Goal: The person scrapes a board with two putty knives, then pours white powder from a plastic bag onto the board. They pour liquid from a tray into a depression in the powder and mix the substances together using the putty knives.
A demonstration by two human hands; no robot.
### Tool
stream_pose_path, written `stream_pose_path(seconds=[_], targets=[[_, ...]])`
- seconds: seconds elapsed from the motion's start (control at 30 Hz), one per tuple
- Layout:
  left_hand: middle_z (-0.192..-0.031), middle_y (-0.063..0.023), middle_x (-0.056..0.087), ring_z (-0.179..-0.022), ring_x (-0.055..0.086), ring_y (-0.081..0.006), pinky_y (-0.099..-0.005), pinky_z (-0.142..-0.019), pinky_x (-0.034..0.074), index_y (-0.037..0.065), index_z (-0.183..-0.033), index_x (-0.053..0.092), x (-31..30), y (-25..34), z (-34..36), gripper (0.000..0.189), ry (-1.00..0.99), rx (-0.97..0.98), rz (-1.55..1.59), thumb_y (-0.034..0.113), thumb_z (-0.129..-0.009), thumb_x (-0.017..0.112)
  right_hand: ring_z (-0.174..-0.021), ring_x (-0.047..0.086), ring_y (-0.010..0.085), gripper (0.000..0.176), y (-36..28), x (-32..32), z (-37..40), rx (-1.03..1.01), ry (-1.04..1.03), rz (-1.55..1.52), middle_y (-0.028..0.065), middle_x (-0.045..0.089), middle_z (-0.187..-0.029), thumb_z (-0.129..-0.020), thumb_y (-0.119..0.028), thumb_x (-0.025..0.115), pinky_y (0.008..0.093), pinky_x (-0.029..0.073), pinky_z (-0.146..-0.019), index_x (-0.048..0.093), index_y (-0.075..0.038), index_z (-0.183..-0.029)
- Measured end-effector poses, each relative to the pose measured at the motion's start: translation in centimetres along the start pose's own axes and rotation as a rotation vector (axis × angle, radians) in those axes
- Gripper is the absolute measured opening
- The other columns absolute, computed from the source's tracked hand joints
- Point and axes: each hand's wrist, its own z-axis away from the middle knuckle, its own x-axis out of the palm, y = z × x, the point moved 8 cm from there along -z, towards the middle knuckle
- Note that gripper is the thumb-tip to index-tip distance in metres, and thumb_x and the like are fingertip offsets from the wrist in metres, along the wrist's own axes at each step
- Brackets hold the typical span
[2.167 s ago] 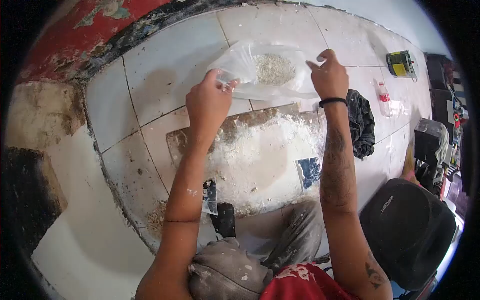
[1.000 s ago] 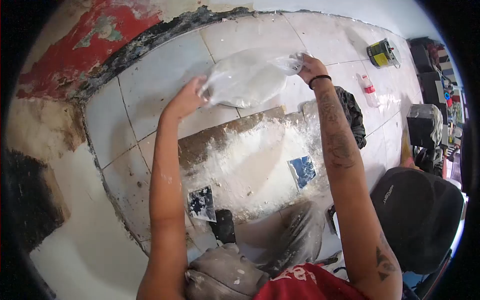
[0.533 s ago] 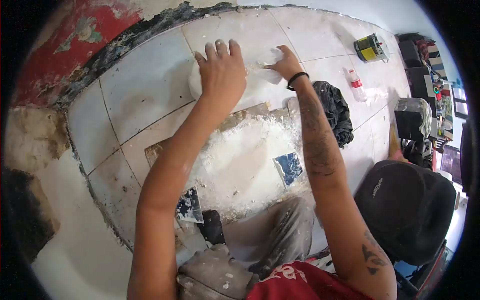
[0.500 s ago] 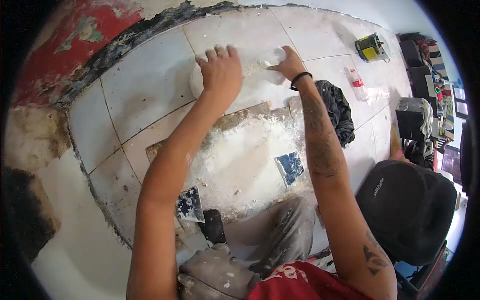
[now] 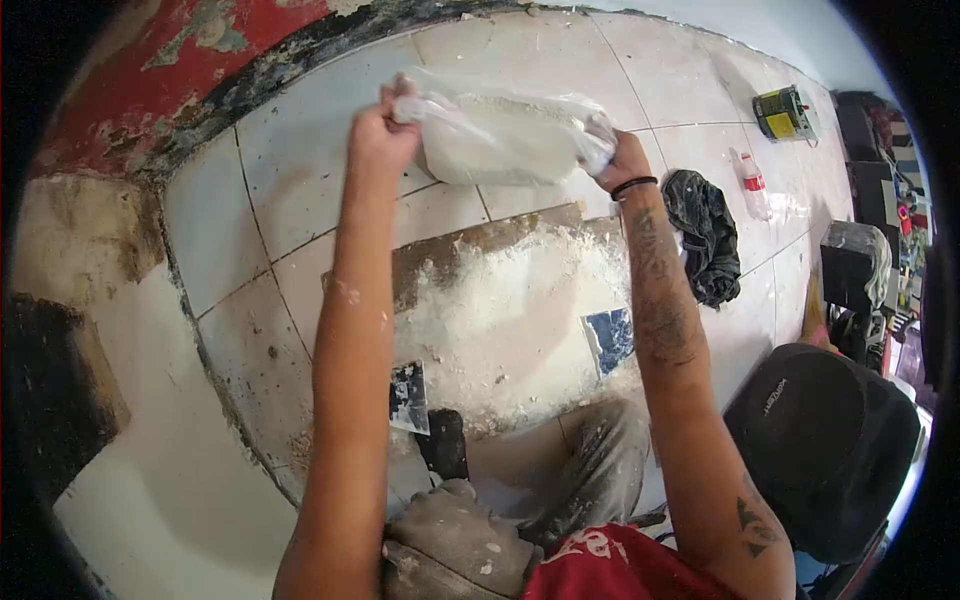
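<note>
A clear plastic bag [image 5: 500, 145] of off-white powder is stretched between my two hands above the tiled floor. My left hand [image 5: 387, 128] is closed around the bag's gathered left end. At the other end, my right hand [image 5: 622, 160] grips the bunched plastic; a dark band circles that wrist. Below the bag lies a board [image 5: 500, 300] coated with white powder and crumbs. On its right part rests a blue flat scraper [image 5: 608, 340], and a second powder-smeared scraper [image 5: 408, 398] lies by its lower left corner.
Right of my right arm are a black cloth [image 5: 703, 235], a plastic bottle with a red label [image 5: 753, 185] and a can [image 5: 785, 115]. A large black speaker [image 5: 822, 450] stands at lower right. A partly coated wall [image 5: 170, 420] borders the left.
My left hand has shifted left and closed on the bag's end. The right hand has moved slightly right and down with its end, and the bag is now pulled taut. The view has shifted a little.
</note>
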Motion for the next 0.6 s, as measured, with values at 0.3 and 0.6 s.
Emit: stream_pose_path(seconds=[0.3,0.6], targets=[[-0.101,-0.0096,0.062,-0.09,0.058,-0.0182,-0.0312,-0.076,0.047,-0.001,-0.103,0.056,-1.5,-4.8,-0.9,0.036,-0.288,-0.495,-0.177,0.023,-0.079,0.067,-0.068,0.056,0.0193,0.017,-4.6,-4.7,-2.0,-0.234,0.049,-0.172,0.0076,0.059,-0.079,-0.085,-0.017,0.058,0.0314,0.048,-0.062,0.056,-0.002,-0.093],[-0.091,-0.0058,0.062,-0.078,0.057,-0.0164,-0.0322,-0.071,0.046,-0.003,-0.104,0.056,0.4,0.8,2.1,0.036,-0.538,-0.091,-1.242,0.027,-0.085,0.06,-0.075,0.062,0.0146,0.029,-5.0,0.7,1.9,-0.465,0.224,1.89,0.0108,0.065,-0.079,-0.078,-0.021,0.068,0.0287,0.048,-0.063,0.061,0.004,-0.09]])
